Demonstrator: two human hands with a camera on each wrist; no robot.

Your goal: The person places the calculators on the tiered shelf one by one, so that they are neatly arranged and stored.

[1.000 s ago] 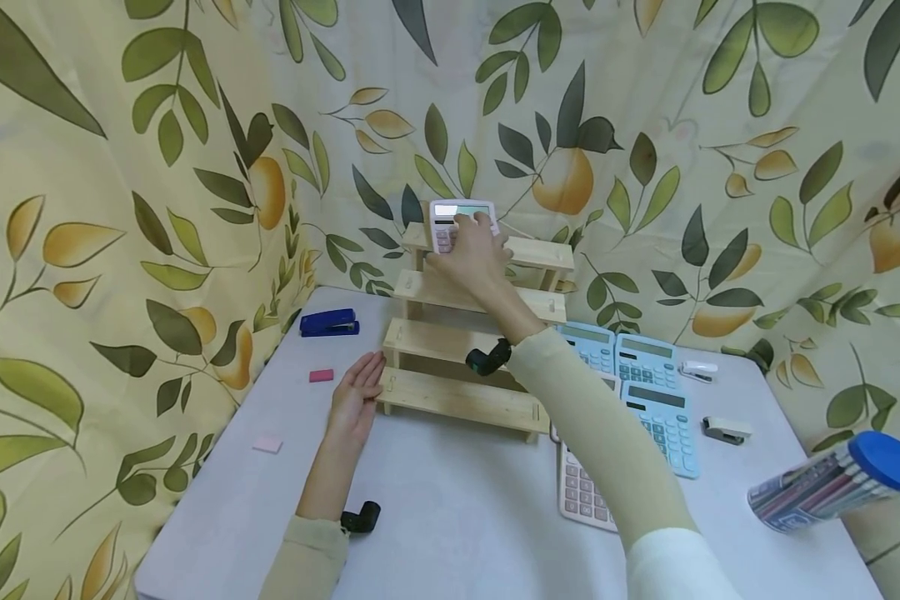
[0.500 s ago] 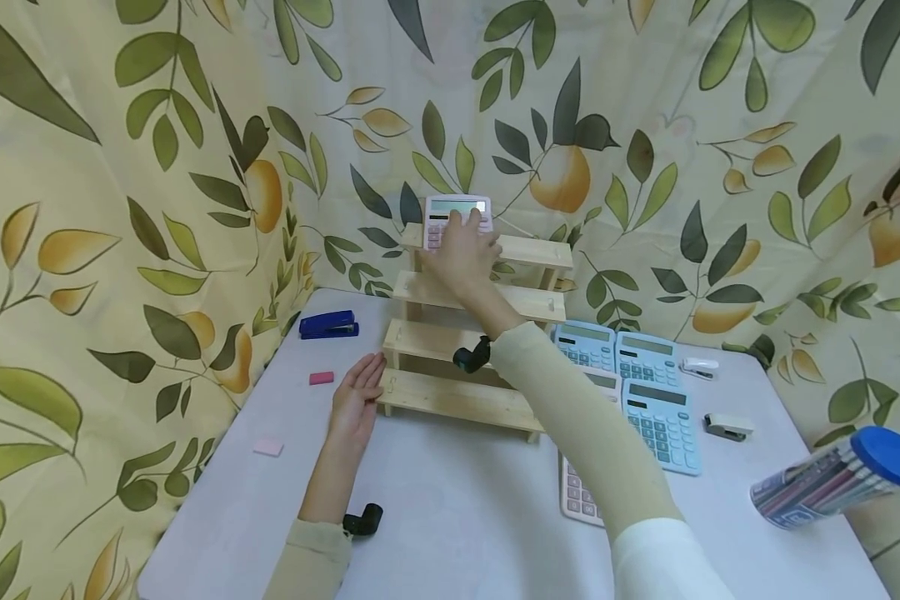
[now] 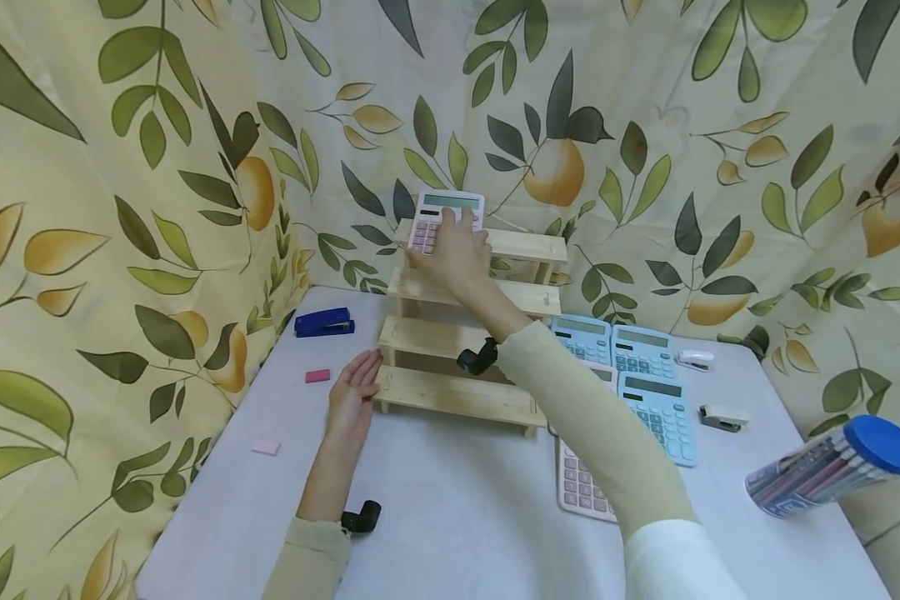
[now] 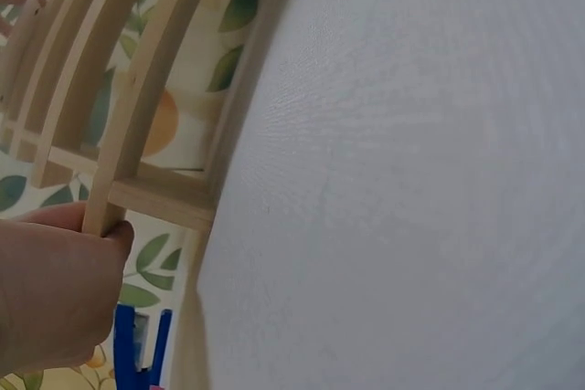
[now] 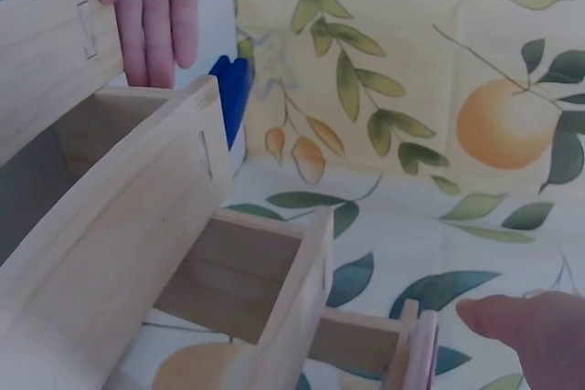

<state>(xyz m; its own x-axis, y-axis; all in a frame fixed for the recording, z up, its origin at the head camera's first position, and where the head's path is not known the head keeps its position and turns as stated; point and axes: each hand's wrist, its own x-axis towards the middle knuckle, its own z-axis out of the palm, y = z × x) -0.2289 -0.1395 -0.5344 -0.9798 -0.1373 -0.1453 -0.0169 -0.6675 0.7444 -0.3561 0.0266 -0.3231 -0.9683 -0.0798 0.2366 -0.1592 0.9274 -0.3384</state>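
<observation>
**Right hand (image 3: 461, 258) over the pink calculator (image 3: 424, 237) on the top step**

The calculator sits at the left end of the topmost of four steps on a wooden stand (image 3: 457, 398). It is directly under the person's right hand: the fingers reach from the near side over its keys toward the display, covering its lower right part and leaving the left columns of keys in sight. In the right wrist view one digit stands clear, just beside the calculator's thin edge. Whether the other fingers grip it or merely rest on it cannot be told, nor whether it lies flat or leans.

The left hand (image 3: 352, 396) pinches the left end of the lowest step; the left wrist view shows the board between thumb and fingers. The calculator is well apart from this hand, at the far side of the stand.

To the left on the table (image 3: 450, 517) lie a blue stapler (image 3: 324, 322), a small pink block (image 3: 317, 377) and a pale pink piece (image 3: 266, 447). To the right, partly behind the right sleeve (image 3: 592, 417), are blue calculators (image 3: 656, 408) and another pink calculator (image 3: 581, 483).
</observation>
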